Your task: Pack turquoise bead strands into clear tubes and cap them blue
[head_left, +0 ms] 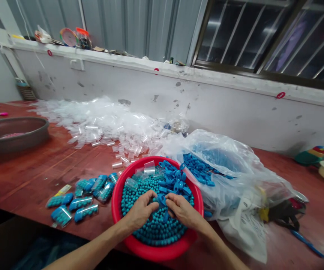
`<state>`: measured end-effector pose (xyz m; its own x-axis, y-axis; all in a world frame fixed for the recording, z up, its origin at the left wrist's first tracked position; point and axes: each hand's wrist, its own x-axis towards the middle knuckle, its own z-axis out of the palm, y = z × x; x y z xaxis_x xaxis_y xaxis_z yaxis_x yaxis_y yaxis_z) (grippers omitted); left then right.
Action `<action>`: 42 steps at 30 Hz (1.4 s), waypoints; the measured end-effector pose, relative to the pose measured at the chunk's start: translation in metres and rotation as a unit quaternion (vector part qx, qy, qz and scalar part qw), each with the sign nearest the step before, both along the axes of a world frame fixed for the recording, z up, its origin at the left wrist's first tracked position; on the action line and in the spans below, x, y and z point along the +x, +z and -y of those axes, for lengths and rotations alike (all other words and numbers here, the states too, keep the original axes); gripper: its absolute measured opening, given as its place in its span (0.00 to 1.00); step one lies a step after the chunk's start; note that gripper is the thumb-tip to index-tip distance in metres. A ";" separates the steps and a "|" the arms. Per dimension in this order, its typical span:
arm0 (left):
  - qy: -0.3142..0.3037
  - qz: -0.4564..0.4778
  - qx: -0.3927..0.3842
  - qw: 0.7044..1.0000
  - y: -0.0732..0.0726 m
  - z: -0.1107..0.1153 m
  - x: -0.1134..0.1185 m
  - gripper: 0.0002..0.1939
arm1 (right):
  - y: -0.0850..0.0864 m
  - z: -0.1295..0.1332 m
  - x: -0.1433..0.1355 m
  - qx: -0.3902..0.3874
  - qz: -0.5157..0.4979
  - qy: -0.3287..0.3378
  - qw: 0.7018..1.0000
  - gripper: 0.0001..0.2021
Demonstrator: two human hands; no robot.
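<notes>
A red basin (200,195) full of small teal beads (150,189) stands before me. Over the beads, a blue plastic cap (161,200) is between my two hands. My left hand (140,210) pinches its left side with thumb and forefinger. From the other side, my right hand (182,210) has its fingertips closed on the same piece. More blue caps (174,178) are heaped in the basin's back right. A few clear plastic tubes (149,168) lie on the beads at the back left. Whatever lies under my curled fingers is hidden.
Several bead-filled tubes with blue caps (81,203) lie left of the basin. A large pile of clear tubes (105,120) spreads behind. To the right, a clear plastic bag (235,161) holds more blue caps. A brown basin (24,140) stands at far left.
</notes>
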<state>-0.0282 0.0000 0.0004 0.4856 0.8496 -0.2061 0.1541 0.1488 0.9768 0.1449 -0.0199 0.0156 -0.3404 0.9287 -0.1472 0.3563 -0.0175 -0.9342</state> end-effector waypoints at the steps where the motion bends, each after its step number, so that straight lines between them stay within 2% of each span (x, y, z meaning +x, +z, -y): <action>1: -0.002 0.001 0.019 1.000 0.001 0.001 -0.001 0.06 | 0.000 -0.001 0.001 -0.013 -0.004 0.014 1.000 0.09; 4: -0.003 -0.024 0.069 0.997 0.004 0.003 -0.004 0.04 | 0.002 -0.002 0.011 -0.048 0.022 0.034 0.998 0.09; 7: -0.003 -0.051 0.097 0.994 0.006 0.004 -0.005 0.04 | 0.008 -0.001 0.019 -0.049 0.030 0.001 0.998 0.06; 9: -0.010 -0.044 0.098 0.994 0.005 0.004 -0.003 0.04 | 0.011 0.000 0.016 -0.070 -0.014 -0.030 0.997 0.05; 14: -0.024 0.014 0.053 0.998 0.001 0.004 -0.002 0.05 | 0.004 0.000 -0.008 -0.102 -0.147 -0.049 0.983 0.12; 18: -0.001 0.038 0.030 0.999 0.002 0.004 -0.004 0.14 | -0.003 0.001 -0.018 -0.141 -0.199 -0.074 0.967 0.15; 21: -0.012 0.049 0.022 0.998 0.003 0.006 -0.005 0.21 | -0.001 0.001 -0.016 -0.180 -0.214 -0.049 0.959 0.16; 24: -0.025 0.048 0.012 0.998 0.005 0.008 -0.005 0.25 | 0.000 0.001 -0.010 -0.212 -0.219 0.005 0.952 0.15; 28: -0.041 0.039 0.008 0.998 0.009 0.012 -0.004 0.22 | -0.003 -0.002 -0.002 -0.245 -0.231 0.084 0.938 0.15; 32: -0.022 0.043 0.032 0.998 0.009 0.015 -0.003 0.15 | -0.007 -0.006 -0.003 -0.270 -0.225 0.098 0.931 0.16; 36: 0.022 0.019 0.035 0.999 0.007 0.013 -0.002 0.11 | -0.008 -0.007 -0.010 -0.256 -0.225 0.052 0.939 0.16; 39: 0.040 0.029 -0.019 0.999 0.005 0.008 -0.004 0.13 | -0.006 -0.003 -0.010 -0.229 -0.281 0.014 0.932 0.16; 42: 0.030 0.048 -0.058 0.997 0.005 0.006 -0.005 0.15 | -0.001 0.002 -0.006 -0.208 -0.314 0.012 0.926 0.17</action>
<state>-0.0336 -0.0057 0.0050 0.4560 0.8514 -0.2592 0.0484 0.2670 0.9625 0.1388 -0.0218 0.0143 -0.4997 0.8272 -0.2572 -0.2507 -0.4223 -0.8711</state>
